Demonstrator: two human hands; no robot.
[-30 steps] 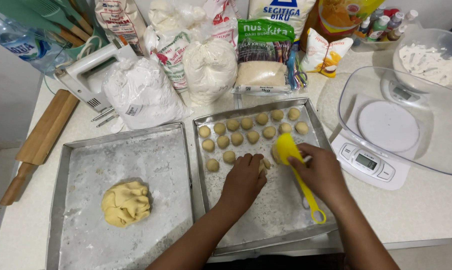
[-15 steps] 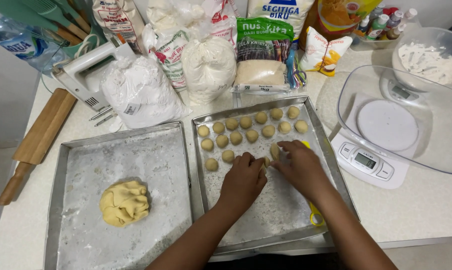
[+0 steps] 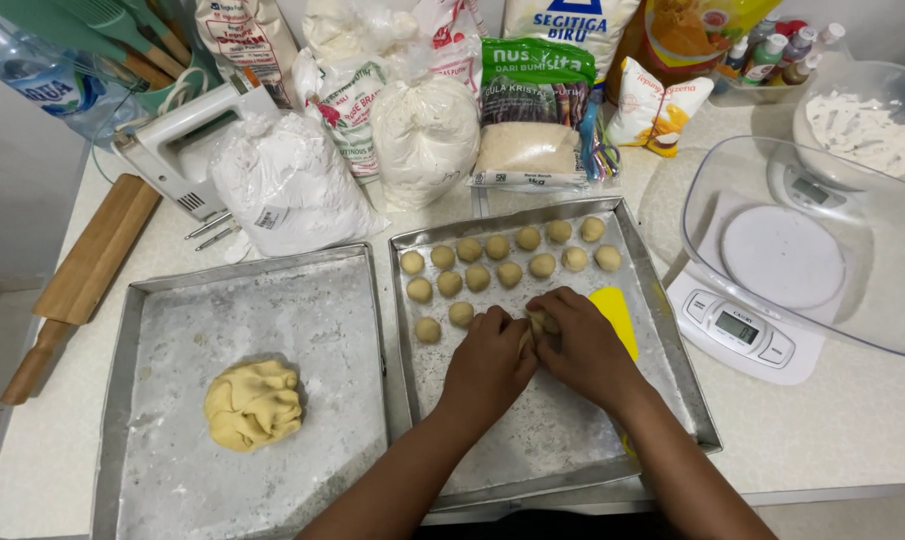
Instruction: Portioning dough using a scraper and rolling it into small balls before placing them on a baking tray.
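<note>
Left hand (image 3: 488,355) and right hand (image 3: 583,345) close together around a dough ball (image 3: 543,322), shaping it over the floured tray (image 3: 673,380) mid-worktop.

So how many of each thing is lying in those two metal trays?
Small dough balls set down: 16
Dough piece held between left hand and right hand: 1
Big dough lump: 1
Yellow spatula: 1
Total: 19
</note>
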